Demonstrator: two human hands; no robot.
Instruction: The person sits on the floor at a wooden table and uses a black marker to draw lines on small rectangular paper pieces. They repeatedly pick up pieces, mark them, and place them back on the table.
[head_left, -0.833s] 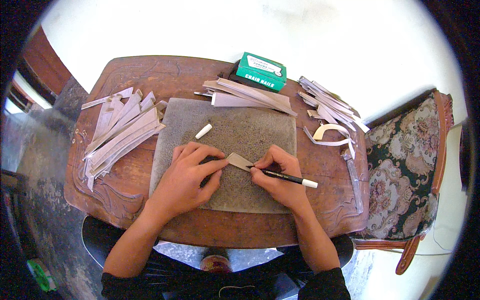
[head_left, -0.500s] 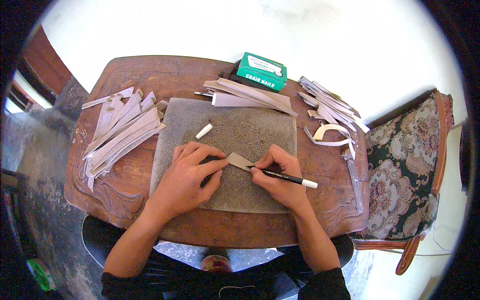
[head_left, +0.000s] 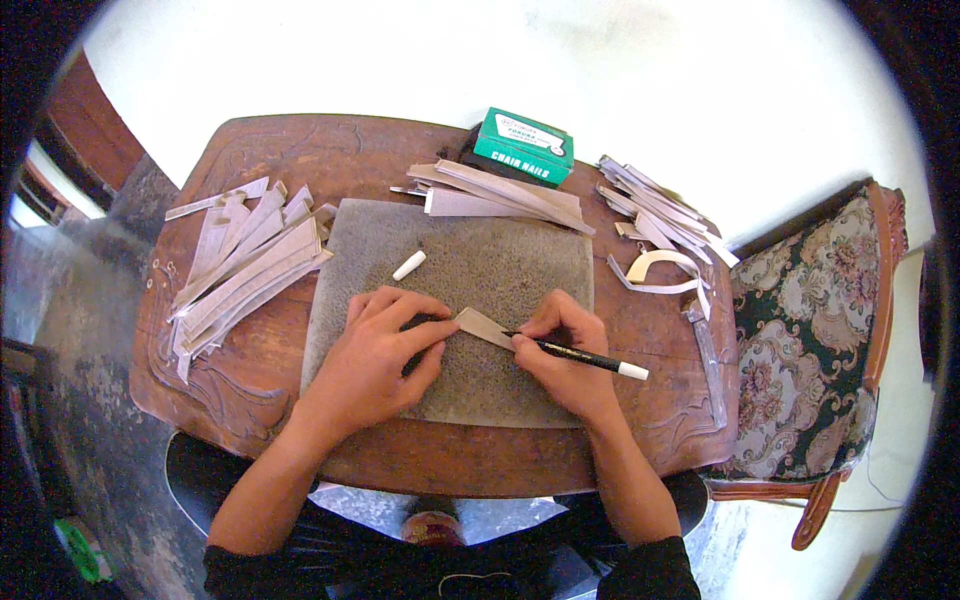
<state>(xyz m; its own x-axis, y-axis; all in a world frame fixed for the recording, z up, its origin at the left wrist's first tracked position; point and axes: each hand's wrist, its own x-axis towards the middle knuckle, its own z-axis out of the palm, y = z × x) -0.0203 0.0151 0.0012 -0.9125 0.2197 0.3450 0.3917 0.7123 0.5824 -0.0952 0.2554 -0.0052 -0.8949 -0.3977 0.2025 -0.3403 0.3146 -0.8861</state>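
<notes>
A short grey-brown strip [head_left: 480, 327] lies aslant on the dark speckled mat [head_left: 470, 250]. My left hand [head_left: 385, 345] is at its left end, the fingertips holding that end down. Pinched in my right hand [head_left: 566, 350] is a black marker pen [head_left: 580, 355] with a white back end. Its tip meets the strip near the right part, where my fingers partly cover the strip. The white pen cap [head_left: 409, 265] lies loose on the mat beyond my left hand.
Piles of similar strips lie on the carved wooden table [head_left: 440, 460]: a left pile [head_left: 250, 260], a far pile [head_left: 500, 195] and a right pile [head_left: 660, 210]. A green box [head_left: 523, 147] stands at the back. A hammer [head_left: 706, 360] lies right, beside a tape roll [head_left: 665, 265]. A flowered chair [head_left: 810, 350] adjoins.
My right hand and the marker have shifted slightly to the right along the strip, showing more of it. My left hand keeps its place at the strip's left end.
</notes>
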